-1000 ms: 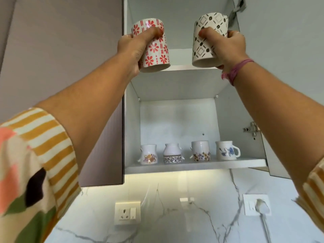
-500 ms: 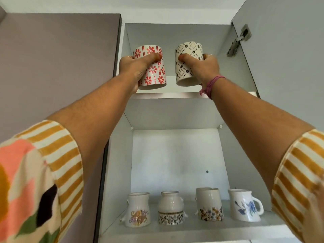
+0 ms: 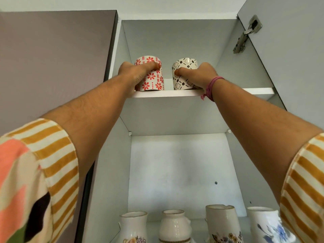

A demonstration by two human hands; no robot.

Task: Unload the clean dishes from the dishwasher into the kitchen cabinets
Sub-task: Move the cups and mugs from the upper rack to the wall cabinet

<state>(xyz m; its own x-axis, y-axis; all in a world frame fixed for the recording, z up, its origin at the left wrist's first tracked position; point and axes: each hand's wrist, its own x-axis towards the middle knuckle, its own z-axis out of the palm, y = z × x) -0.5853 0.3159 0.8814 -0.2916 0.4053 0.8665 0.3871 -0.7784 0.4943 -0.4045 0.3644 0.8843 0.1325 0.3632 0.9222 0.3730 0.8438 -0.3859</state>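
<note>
Two mugs stand side by side on the upper shelf (image 3: 254,90) of the open wall cabinet. The left one is white with red flowers (image 3: 154,79), and my left hand (image 3: 135,72) grips it with the thumb across its front. The right mug is cream with a black geometric pattern (image 3: 184,64); my right hand (image 3: 199,74) grips it, thumb on its front. Both mugs sit near the shelf's front edge, their bases on the shelf.
On the lower shelf stand several white patterned mugs and jugs, among them a banded jug (image 3: 174,227) and a blue-flowered mug (image 3: 268,225). The cabinet door (image 3: 289,58) hangs open at the right with its hinge (image 3: 245,35). A closed brown cabinet door (image 3: 52,58) is on the left.
Both hands have carried the mugs up and forward and set them down on the upper shelf. The camera has tilted further upward.
</note>
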